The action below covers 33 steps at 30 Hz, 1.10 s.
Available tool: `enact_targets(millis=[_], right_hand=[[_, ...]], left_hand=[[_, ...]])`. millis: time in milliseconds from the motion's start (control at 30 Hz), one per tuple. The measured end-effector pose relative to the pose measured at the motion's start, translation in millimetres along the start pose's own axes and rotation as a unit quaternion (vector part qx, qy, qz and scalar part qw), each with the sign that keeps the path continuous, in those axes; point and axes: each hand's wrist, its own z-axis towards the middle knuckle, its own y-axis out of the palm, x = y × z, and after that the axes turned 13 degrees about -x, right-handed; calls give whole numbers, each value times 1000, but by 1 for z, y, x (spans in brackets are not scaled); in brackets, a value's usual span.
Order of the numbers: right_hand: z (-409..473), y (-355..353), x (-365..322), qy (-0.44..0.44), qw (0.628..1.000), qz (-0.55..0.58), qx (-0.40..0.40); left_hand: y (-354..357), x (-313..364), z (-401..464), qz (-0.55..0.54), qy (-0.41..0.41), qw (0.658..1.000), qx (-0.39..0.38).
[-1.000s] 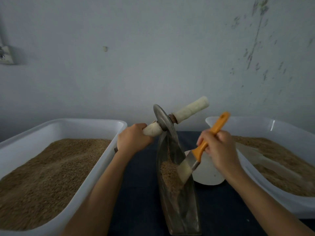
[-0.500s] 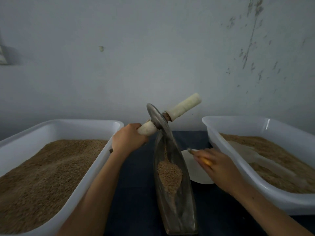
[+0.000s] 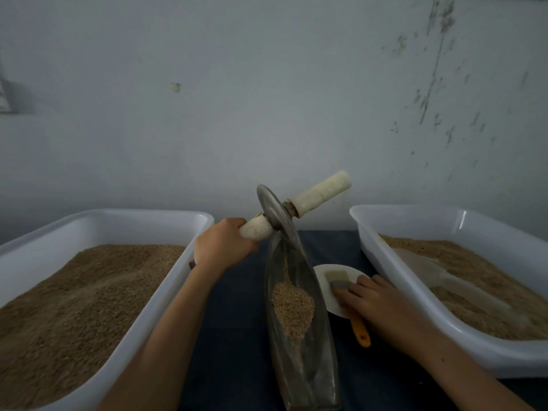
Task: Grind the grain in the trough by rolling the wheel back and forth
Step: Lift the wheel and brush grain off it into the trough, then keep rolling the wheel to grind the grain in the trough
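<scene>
Metal wheel (image 3: 277,216) is tilted at the far end of the trough (image 3: 299,321), axle running near-left to far-right; the trough's long axis runs near to far, grain (image 3: 292,304) piled mid-length. Left handle is gripped by the left hand (image 3: 222,247), fingers curled. Right hand (image 3: 376,301), fingers nearly straight, rests on the brush (image 3: 345,295) on the plate (image 3: 324,272).

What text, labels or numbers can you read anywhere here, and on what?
None readable.
The wheel, its wrapped handles, the trough, both white bins, the plate and the brush show no writing.
The fixture at the wall's left edge is cut off and blurred; any marking there cannot be read.
Marks on the wall are stains, not writing.
</scene>
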Motion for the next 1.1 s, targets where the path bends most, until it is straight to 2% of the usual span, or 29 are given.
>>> enact_targets(millis=[167,233,300,367,433,500,567,700,767,933,1100], right_hand=[[-1,-7,5,5,997,47,-54],[-1,-17,2,43,988,146,-19],[2,-30,-3,154,937,301,92],[8,-40,-7,207,855,405,249],[18,-51,-12,168,821,393,378],[29,-58,-17,138,819,352,432],[40,-62,-16,154,834,320,422],[53,-64,-11,133,931,208,268],[58,-64,-11,142,958,121,218],[63,-56,-17,229,957,120,132],[65,-42,-16,209,959,154,117]], left_hand=[[1,0,0,9,10,1000,1],[0,-1,0,11,19,1000,-8],[-1,0,0,16,27,999,-24],[-1,0,-1,29,30,998,-36],[0,1,-1,49,33,997,-40],[2,0,-1,67,38,996,-44],[3,-2,0,81,46,994,-56],[3,-9,1,67,62,988,-125],[3,-10,3,67,74,984,-150],[11,-10,3,77,79,969,-223],[13,-11,6,73,67,955,-279]])
